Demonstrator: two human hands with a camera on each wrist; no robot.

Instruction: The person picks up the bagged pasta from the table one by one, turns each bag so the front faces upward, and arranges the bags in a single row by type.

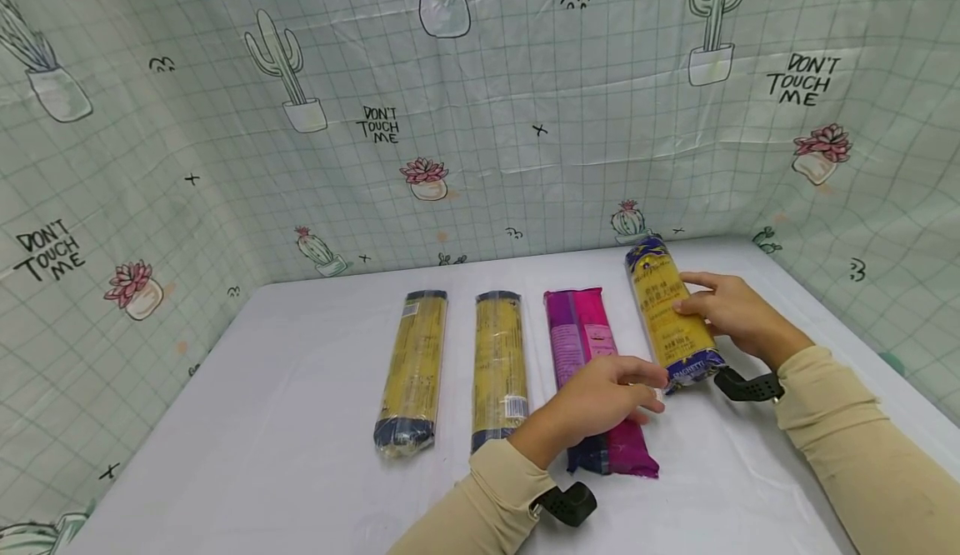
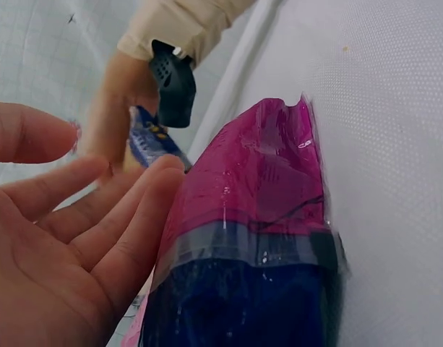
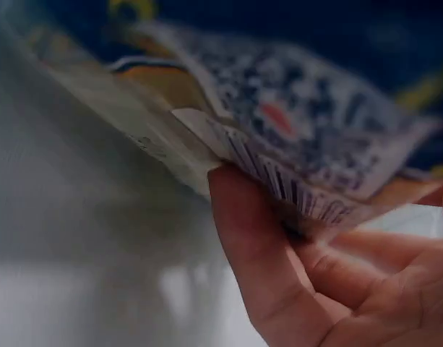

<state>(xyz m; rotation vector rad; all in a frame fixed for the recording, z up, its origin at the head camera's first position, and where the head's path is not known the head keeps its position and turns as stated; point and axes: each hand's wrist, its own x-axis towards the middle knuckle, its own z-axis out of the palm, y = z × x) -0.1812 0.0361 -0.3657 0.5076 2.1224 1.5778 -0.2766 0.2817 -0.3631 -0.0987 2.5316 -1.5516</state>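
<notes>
My right hand (image 1: 738, 312) grips a yellow and blue spaghetti pack (image 1: 675, 322) by its right side, at the right of the row. The pack leans, its blue lower end toward me. In the right wrist view, my fingers (image 3: 257, 246) hold the pack's edge beside a barcode label (image 3: 279, 130). My left hand (image 1: 600, 397) hovers over a magenta and purple pack (image 1: 581, 330), fingers loosely extended toward the spaghetti pack's lower end and holding nothing. In the left wrist view, its fingers (image 2: 134, 224) are beside the magenta pack (image 2: 243, 188); whether they touch it I cannot tell.
Two more yellow packs with dark ends, one on the left (image 1: 412, 363) and one in the middle (image 1: 500, 355), lie lengthwise on the white table (image 1: 300, 422). A grid-patterned cloth (image 1: 480, 122) with cactus drawings rises behind and along both sides.
</notes>
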